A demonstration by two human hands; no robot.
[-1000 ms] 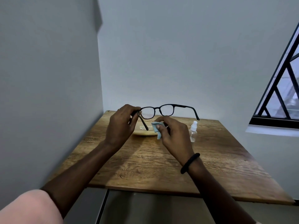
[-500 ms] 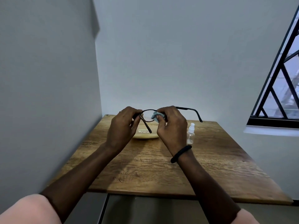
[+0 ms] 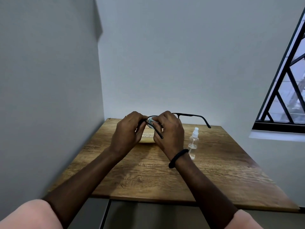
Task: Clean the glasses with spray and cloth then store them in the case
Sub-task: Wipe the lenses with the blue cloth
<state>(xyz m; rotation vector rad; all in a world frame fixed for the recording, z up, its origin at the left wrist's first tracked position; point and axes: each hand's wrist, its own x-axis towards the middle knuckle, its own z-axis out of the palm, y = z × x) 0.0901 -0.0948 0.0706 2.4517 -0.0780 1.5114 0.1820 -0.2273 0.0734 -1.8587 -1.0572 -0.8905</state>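
Black-framed glasses (image 3: pixel 191 115) are held up above the wooden table (image 3: pixel 165 176), their arms unfolded. My left hand (image 3: pixel 127 131) grips the frame at its left hinge. My right hand (image 3: pixel 170 131) pinches a small light-blue cloth (image 3: pixel 151 120) against the left lens, hiding most of both lenses. A pale yellow glasses case (image 3: pixel 146 138) lies on the table behind my hands, mostly hidden. A small clear spray bottle (image 3: pixel 193 141) with a white nozzle stands upright just right of my right wrist.
Grey walls close in the table on the left and at the back. A barred window (image 3: pixel 283 96) sits in the right wall. A grey cabinet front (image 3: pixel 148 215) shows below the table's near edge.
My right hand lifted the cloth from below the frame up onto the left lens. Both hands now sit close together on the glasses, which cover less of the view.
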